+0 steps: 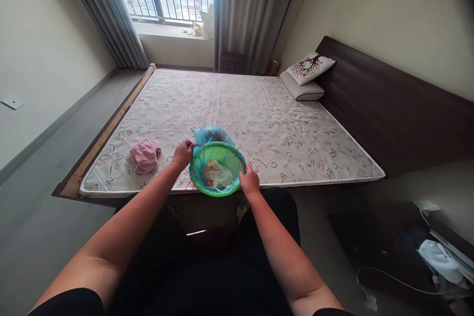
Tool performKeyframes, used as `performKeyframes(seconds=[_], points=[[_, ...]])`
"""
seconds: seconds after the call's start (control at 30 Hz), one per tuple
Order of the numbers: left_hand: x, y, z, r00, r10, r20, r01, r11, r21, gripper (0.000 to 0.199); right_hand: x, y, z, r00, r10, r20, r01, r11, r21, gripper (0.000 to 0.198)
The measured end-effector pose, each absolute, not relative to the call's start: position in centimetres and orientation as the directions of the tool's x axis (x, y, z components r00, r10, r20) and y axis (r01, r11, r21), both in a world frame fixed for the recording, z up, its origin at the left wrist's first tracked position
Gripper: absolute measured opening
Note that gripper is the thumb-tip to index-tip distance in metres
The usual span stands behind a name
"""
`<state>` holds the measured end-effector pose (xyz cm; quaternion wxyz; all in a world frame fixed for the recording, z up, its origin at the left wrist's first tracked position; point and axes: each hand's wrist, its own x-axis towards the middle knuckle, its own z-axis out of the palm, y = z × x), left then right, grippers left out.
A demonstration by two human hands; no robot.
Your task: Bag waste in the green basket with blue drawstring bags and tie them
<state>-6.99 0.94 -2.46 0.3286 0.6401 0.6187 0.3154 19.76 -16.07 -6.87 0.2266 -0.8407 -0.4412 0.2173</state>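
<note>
A round green waste bin (218, 194), lined with a blue plastic bag (212, 133), is held over the near edge of the mattress (222, 103). Part of the bag puffs out beyond the far rim. Crumpled whitish plastic (222, 177) and something orange lie inside the bin. My left hand (183, 154) is closed in a pinch on the bag's edge, beside a thin reddish-purple string at the rim. On the other side, my right hand (249, 179) is closed around the bin's right rim, with bag edge and red string by its fingers.
A pink cloth (145, 156) lies left of the bin on the mattress. Two pillows (310, 68) rest by the dark headboard (377, 84). A wooden bed rail (107, 138) runs along the left. Lower right, a dark nightstand (370, 237) carries a white cloth-like item (439, 259) and a cable.
</note>
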Motion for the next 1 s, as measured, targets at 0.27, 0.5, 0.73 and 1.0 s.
performKeyframes(seconds=[0.27, 0.5, 0.73, 1.0], points=[[-7.5, 0.5, -1.5, 0.097, 0.973, -0.210, 0.458, 0.144, 0.877, 0.015, 20.6, -16.5, -7.4, 0.545, 0.822, -0.167, 0.616, -0.527, -0.586, 0.059], [-9.1, 0.5, -0.5, 0.318, 0.773, -0.549, 0.443, 0.392, 0.807, 0.028, 21.3, -16.6, -7.7, 0.538, 0.842, -0.047, 0.630, -0.438, -0.642, 0.054], [-8.3, 0.7, -1.4, 0.146, 0.958, -0.248, 0.688, 0.081, 0.721, 0.013, 21.5, -16.6, -7.8, 0.449, 0.893, -0.038, 0.648, -0.354, -0.674, 0.050], [-5.4, -1.0, -1.7, 0.054, 0.996, 0.065, 0.717, -0.084, 0.692, 0.027, 20.9, -16.4, -6.8, 0.327, 0.945, -0.030, 0.771, -0.285, -0.569, 0.056]])
